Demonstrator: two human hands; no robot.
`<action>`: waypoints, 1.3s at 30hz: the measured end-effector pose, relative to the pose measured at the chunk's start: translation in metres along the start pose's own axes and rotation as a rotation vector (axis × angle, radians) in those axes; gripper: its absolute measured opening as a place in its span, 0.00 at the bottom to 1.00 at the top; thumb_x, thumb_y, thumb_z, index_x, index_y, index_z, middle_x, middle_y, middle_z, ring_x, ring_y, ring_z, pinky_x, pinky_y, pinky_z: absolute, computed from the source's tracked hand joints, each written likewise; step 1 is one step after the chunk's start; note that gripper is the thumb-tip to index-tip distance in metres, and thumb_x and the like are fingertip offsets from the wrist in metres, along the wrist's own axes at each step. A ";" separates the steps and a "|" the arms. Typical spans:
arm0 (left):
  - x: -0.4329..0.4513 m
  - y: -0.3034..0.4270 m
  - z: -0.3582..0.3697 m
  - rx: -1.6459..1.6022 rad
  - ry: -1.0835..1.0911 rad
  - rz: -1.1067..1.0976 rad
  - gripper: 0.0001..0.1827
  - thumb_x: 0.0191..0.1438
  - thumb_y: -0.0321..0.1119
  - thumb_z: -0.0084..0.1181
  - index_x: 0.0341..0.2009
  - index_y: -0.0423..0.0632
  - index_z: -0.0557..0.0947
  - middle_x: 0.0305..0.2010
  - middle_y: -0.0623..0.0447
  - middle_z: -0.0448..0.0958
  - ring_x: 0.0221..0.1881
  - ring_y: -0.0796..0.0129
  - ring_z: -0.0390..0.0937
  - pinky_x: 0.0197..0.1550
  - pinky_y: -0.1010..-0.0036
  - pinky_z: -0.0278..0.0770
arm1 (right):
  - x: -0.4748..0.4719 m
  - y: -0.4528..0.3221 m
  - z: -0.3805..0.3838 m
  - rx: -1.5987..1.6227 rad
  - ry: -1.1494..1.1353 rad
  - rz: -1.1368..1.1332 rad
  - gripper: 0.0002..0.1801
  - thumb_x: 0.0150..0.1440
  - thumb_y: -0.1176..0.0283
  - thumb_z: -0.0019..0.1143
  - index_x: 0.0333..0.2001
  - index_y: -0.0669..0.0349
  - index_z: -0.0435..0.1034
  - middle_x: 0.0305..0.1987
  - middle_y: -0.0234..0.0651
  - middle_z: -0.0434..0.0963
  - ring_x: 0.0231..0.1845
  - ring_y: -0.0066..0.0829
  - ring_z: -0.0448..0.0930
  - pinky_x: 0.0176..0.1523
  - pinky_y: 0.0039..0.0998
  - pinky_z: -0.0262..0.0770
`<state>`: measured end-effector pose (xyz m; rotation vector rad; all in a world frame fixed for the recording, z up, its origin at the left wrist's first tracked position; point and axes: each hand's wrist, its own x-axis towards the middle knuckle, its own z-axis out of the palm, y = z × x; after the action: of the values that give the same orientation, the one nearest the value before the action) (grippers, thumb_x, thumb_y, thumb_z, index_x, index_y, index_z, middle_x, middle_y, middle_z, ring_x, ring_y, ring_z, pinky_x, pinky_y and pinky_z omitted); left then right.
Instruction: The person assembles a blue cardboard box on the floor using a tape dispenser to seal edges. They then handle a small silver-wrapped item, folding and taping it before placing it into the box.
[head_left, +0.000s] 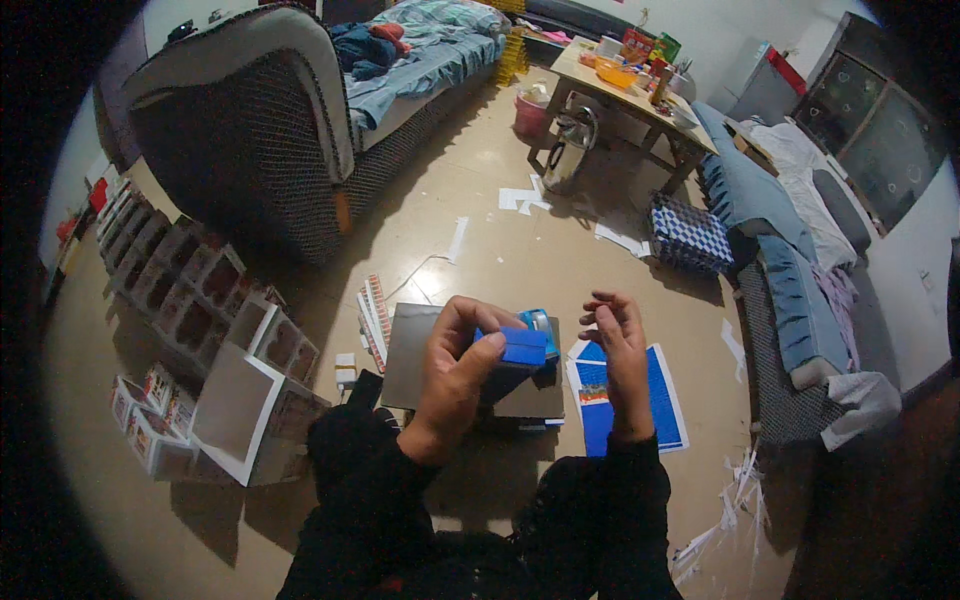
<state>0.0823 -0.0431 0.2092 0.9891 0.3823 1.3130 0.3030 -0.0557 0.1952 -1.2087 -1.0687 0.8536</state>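
Note:
My left hand (466, 367) grips a small blue box (517, 349), which looks like folded card, with the thumb on its near side. To the right my right hand (616, 337) is raised with its fingers curved and apart, touching nothing. Between them, behind the box, a light-blue tape dispenser (541, 330) rests on a low grey table (411, 341). Flat blue printed sheets with white edges (666, 397) lie on the floor beneath my right hand. The far end of the blue box is hidden by my left fingers.
Stacks of open white-edged boxes (240, 420) stand on the floor at the left. Printed strips (375, 322) and a white charger (346, 370) lie left of the low table. A checkered bag (690, 234), a sofa (795, 330) and paper scraps (733, 349) are at the right.

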 end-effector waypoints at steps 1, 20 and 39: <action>0.001 -0.001 0.002 -0.006 -0.006 0.002 0.10 0.57 0.33 0.56 0.40 0.46 0.70 0.43 0.47 0.76 0.44 0.68 0.74 0.52 0.69 0.75 | 0.009 0.024 -0.024 -0.115 -0.003 0.084 0.17 0.65 0.65 0.54 0.53 0.63 0.69 0.43 0.37 0.77 0.41 0.25 0.77 0.45 0.26 0.75; 0.002 -0.003 -0.002 -0.012 0.021 -0.020 0.12 0.56 0.34 0.58 0.41 0.47 0.71 0.43 0.47 0.76 0.45 0.69 0.74 0.50 0.71 0.76 | 0.023 0.125 -0.047 -0.259 -0.251 0.719 0.19 0.65 0.63 0.55 0.55 0.59 0.66 0.37 0.37 0.79 0.34 0.27 0.81 0.36 0.25 0.79; 0.003 -0.003 0.001 -0.059 0.038 -0.015 0.11 0.57 0.33 0.57 0.42 0.47 0.71 0.43 0.47 0.77 0.45 0.68 0.75 0.50 0.69 0.77 | 0.012 0.124 -0.045 0.185 -0.100 0.829 0.14 0.59 0.69 0.53 0.46 0.67 0.68 0.43 0.44 0.79 0.43 0.35 0.83 0.48 0.31 0.82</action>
<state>0.0860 -0.0406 0.2085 0.9113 0.3772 1.3237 0.3539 -0.0363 0.0740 -1.4706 -0.5168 1.6185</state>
